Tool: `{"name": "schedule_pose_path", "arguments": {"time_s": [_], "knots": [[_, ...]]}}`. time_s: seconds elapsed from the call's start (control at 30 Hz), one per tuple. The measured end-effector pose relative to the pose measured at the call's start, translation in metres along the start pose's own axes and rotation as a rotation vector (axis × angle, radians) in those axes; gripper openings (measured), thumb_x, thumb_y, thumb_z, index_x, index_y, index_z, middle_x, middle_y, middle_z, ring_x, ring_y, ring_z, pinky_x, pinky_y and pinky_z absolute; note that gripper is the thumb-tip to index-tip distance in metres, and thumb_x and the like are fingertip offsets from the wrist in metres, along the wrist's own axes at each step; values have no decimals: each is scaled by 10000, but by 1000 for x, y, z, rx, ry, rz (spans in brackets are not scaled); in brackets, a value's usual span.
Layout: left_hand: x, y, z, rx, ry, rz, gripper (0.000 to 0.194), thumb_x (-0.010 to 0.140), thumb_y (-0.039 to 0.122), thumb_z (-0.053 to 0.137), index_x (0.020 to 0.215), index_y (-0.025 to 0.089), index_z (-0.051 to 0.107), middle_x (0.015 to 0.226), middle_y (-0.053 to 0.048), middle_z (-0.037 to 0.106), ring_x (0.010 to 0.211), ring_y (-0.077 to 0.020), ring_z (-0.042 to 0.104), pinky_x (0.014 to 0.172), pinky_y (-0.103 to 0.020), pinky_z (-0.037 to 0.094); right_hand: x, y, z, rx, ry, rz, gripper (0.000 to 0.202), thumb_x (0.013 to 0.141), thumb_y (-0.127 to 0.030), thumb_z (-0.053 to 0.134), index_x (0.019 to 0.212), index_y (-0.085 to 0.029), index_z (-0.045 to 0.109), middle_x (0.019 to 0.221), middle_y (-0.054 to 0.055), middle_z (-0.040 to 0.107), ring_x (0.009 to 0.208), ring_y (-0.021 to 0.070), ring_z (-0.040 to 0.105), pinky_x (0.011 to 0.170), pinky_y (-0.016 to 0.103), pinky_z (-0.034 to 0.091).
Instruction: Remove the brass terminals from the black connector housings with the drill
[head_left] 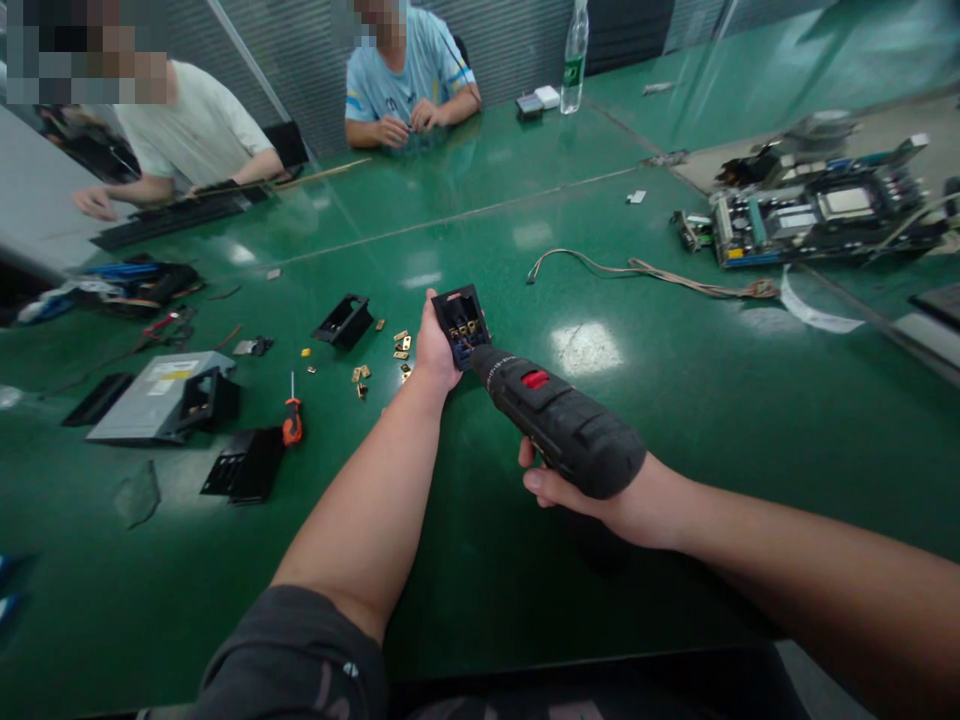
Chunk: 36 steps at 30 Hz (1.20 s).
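Observation:
My left hand [436, 345] grips a small black plastic housing [459, 308] with brass-coloured contacts inside, its open side tilted toward me. In my right hand [577, 490] is a black cordless drill [562, 415] with a red switch on top. The drill's front end points into the lower part of the housing; whether its tip touches anything there is hidden. Several small brass pieces [403, 345] lie on the table just left of my left hand. Another black housing [345, 320] rests a little farther left.
An orange-handled screwdriver [292, 422], black plastic parts [244, 465] and a silver drive box [157, 390] lie to the left. Thin cables [645, 268] and a circuit board [817, 210] are on the right. Across the green table [495, 560] sit two people, near a water bottle [574, 60].

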<state>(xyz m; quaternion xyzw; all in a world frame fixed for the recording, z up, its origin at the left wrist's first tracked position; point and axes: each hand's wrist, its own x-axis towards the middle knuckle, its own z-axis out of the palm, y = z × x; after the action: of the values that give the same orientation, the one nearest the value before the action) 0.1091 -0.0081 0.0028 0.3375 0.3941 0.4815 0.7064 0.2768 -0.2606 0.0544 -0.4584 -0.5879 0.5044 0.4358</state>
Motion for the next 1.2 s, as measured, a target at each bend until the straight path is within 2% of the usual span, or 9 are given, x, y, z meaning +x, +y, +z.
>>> {"name": "schedule_pose_path", "arguments": {"time_s": [0.2, 0.37, 0.57, 0.83, 1.0, 1.2], "knots": [[-1, 0, 0, -19, -8, -3, 810, 1116, 1003, 575, 1114, 226, 802, 816, -39, 822, 625, -195, 779, 626, -337, 667, 1, 0, 1, 33, -32, 41, 407, 986, -374, 951, 1339, -266, 781, 1133, 66, 831, 910, 259, 830, 901, 482, 771], [-3, 2, 2, -13, 9, -12, 793, 1153, 972, 527, 1169, 233, 813, 833, -33, 820, 649, -199, 791, 657, -340, 676, 0, 1, 1, 47, -20, 46, 532, 989, -371, 969, 1472, -275, 768, 1126, 56, 839, 904, 259, 833, 899, 483, 779], [-6, 4, 6, 12, 41, -15, 791, 1132, 974, 570, 1196, 228, 823, 835, -39, 811, 668, -219, 796, 657, -349, 655, 1, -1, -1, 33, -18, 31, 561, 988, -376, 1011, 1496, -291, 791, 1037, 33, 838, 773, 230, 801, 755, 414, 764], [-2, 1, 2, -4, 15, -1, 804, 1142, 978, 544, 1211, 229, 826, 834, -43, 815, 650, -212, 786, 642, -344, 666, 1, 3, 1, 39, -21, 32, 545, 990, -389, 985, 1488, -287, 789, 1101, 61, 849, 879, 274, 833, 842, 481, 780], [-2, 1, 1, 10, 24, -3, 816, 1144, 966, 553, 1275, 213, 839, 862, -60, 826, 702, -235, 818, 687, -367, 694, 0, 1, 0, 29, -6, 31, 639, 984, -359, 997, 1572, -284, 756, 1175, 73, 863, 896, 267, 839, 876, 485, 782], [-3, 1, 2, 9, 18, -10, 808, 1122, 988, 571, 1248, 232, 828, 839, -46, 809, 686, -229, 801, 665, -360, 673, 0, 5, 2, 63, 6, 24, 723, 1000, -369, 984, 1664, -288, 708, 1090, 33, 841, 789, 225, 806, 796, 427, 776]]}}
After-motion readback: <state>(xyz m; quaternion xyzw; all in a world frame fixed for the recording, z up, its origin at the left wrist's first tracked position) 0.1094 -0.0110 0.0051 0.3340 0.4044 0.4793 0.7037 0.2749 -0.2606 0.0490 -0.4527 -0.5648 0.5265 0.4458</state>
